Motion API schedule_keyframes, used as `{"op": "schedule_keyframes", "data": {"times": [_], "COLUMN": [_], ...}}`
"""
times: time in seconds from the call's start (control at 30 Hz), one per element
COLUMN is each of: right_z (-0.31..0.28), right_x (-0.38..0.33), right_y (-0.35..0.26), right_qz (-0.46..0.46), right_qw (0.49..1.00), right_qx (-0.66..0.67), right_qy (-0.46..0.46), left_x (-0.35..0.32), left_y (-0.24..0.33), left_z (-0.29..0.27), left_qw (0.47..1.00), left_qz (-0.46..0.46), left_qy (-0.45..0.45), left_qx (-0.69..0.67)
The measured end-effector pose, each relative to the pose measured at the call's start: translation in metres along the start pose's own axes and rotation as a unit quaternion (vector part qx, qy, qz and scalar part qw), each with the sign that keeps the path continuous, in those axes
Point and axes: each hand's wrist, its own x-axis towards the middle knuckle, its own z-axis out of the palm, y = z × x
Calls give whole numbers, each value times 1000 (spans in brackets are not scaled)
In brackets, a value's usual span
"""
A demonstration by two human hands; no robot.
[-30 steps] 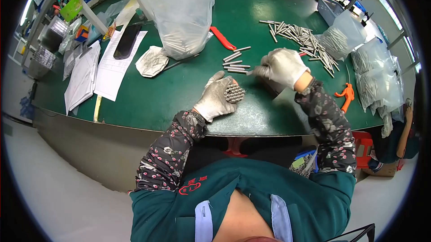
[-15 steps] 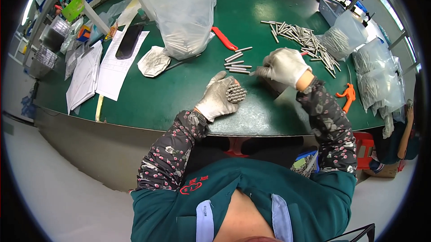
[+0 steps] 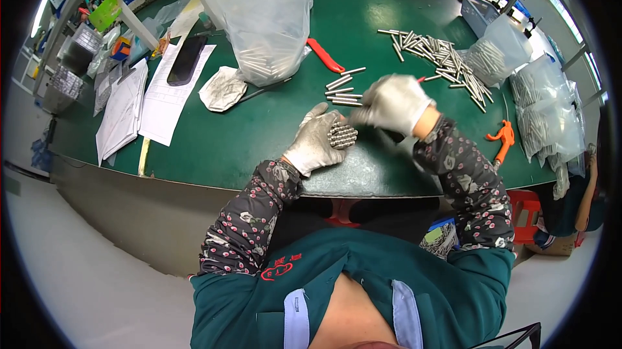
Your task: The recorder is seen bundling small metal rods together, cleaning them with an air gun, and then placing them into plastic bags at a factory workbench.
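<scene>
My left hand [image 3: 313, 140], in a pale work glove, is closed round a bundle of short metal pins [image 3: 342, 135], whose ends face up to the right. Just right of the bundle is my gloved right hand [image 3: 394, 104], its fingers curled and blurred by motion; whatever they hold is hidden. A small red tip [image 3: 421, 79] shows at that hand's upper edge, and I cannot tell whether it is held. A few loose metal pins [image 3: 343, 95] lie just beyond my hands. A larger heap of pins [image 3: 447, 63] spreads farther right.
Beyond lie a red-handled tool [image 3: 325, 56], a crumpled white cloth [image 3: 222, 89] and plastic bags of pins [image 3: 269, 45]. Left are papers [image 3: 167, 100] and a phone [image 3: 186, 61]. Right are an orange air gun [image 3: 502, 138] and more bagged pins [image 3: 541, 109]. The table edge [image 3: 369, 195] is close.
My right hand has moved left toward the bundle in my left hand. The red tip at its edge also shows farther left. My left hand keeps its hold almost unmoved.
</scene>
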Motion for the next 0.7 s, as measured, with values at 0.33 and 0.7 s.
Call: {"op": "schedule_keyframes", "data": {"times": [0.33,0.7], "right_z": [-15,5], "right_x": [7,13], "right_y": [10,-12], "right_qz": [32,-45], "right_qw": [997,994], "right_qx": [-44,40], "right_qy": [-56,-94], "left_x": [1,-1], "left_y": [-6,-19], "left_z": [4,10], "left_qw": [1000,994], "left_qz": [6,76], "left_qy": [-8,59], "left_qx": [27,-49]}}
